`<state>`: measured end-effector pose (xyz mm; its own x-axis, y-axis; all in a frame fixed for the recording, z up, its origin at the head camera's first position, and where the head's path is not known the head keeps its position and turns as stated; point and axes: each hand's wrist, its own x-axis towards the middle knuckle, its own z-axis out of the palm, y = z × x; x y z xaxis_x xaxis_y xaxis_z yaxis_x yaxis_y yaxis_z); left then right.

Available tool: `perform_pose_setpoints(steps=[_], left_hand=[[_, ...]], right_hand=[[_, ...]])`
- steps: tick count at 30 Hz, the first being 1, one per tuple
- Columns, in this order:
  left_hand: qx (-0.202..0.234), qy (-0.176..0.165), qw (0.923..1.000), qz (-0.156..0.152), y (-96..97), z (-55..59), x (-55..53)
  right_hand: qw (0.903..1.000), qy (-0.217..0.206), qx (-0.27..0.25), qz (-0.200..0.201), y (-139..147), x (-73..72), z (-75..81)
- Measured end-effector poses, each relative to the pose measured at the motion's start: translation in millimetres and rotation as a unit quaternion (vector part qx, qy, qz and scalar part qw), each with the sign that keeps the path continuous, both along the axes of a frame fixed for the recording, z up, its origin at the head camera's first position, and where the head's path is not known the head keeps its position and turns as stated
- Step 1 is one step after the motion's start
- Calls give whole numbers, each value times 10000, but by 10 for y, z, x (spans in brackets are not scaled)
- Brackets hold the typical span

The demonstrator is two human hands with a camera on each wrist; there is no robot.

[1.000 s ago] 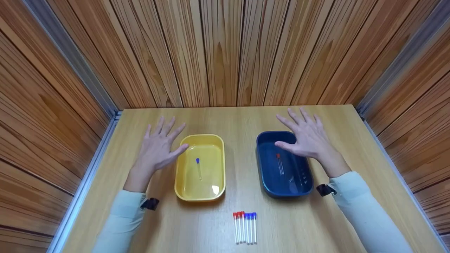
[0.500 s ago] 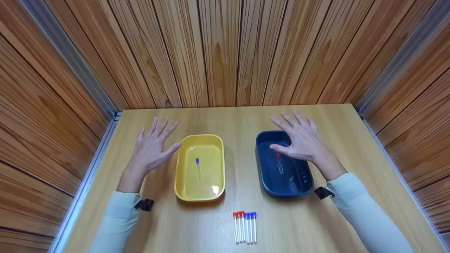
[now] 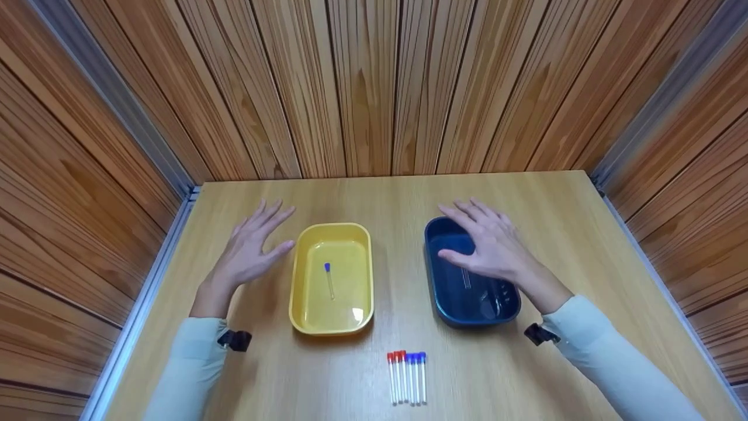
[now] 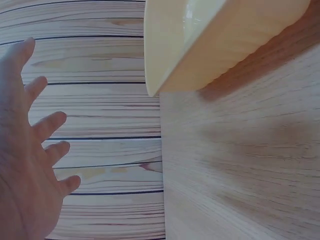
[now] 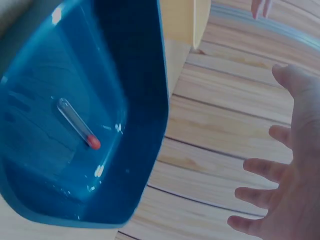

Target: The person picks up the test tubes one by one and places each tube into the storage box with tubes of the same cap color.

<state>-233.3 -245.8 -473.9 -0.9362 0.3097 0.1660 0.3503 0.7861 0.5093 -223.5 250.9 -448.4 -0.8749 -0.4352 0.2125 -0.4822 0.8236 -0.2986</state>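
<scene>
My left hand (image 3: 248,248) hovers beside the left rim of the yellow tray (image 3: 297,316), fingers extended and holding nothing. Inside that tray lies a blue-capped test tube (image 3: 330,282). Over the upper part of the dark blue tray (image 3: 438,310) is my right hand (image 3: 491,248), its fingers spread and holding nothing. A red-capped test tube (image 5: 79,124) lies in the blue tray in the right wrist view; in the head view the right hand hides its cap. Several red-capped test tubes (image 3: 397,380) and blue-capped test tubes (image 3: 416,380) lie side by side near the table's front.
The wooden table (image 3: 339,380) carries both trays, with a gap between them. Wood-plank walls (image 3: 368,88) stand at the back and sides, with metal rails (image 3: 146,298) along the table's sides. A dark wrist-worn device (image 3: 235,340) sits at each cuff.
The left hand has drifted left, away from the yellow tray's rim. The right hand has moved left and slightly nearer, covering the red cap. Tubes and trays stay in place.
</scene>
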Motion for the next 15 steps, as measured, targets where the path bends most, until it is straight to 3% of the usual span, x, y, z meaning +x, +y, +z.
perform_pose_setpoints(steps=[15], left_hand=[[535,-242,9983,18,-79,-162,85]], right_hand=[[9981,59,-579,217,-184,258,-146]])
